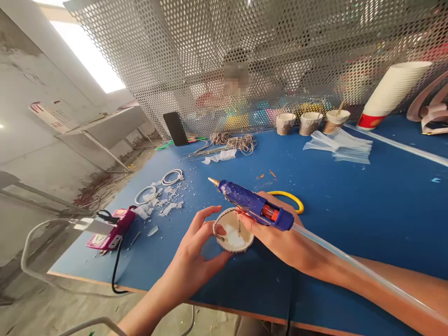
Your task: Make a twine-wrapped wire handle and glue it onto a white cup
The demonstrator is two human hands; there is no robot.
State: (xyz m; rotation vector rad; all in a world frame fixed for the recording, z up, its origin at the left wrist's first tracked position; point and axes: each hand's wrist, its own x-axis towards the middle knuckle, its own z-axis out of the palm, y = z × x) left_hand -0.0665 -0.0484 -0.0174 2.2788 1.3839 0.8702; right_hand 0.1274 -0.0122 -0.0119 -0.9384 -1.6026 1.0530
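Near the front of the blue table my left hand (196, 252) is closed around a small cup (238, 239) wrapped in brownish cord, its white inside facing up. A thin cord handle arches over the cup's opening. My right hand (266, 228) grips a blue hot glue gun (245, 198), its nozzle pointing up and to the left, away from the cup. A long clear glue stick (336, 254) runs out of the gun's back, over my right forearm. The thumb and a finger of that hand also touch the cup's rim or handle; exactly which is hidden.
Three similar wrapped cups (310, 123) stand at the back by stacked paper cups (392, 95) and clear strips (341, 145). Cord bundles (241, 143) and a phone (175, 128) lie farther left. A pink power strip (112, 231) with cables sits at the left edge. Perforated metal panel (196, 60) closes the back.
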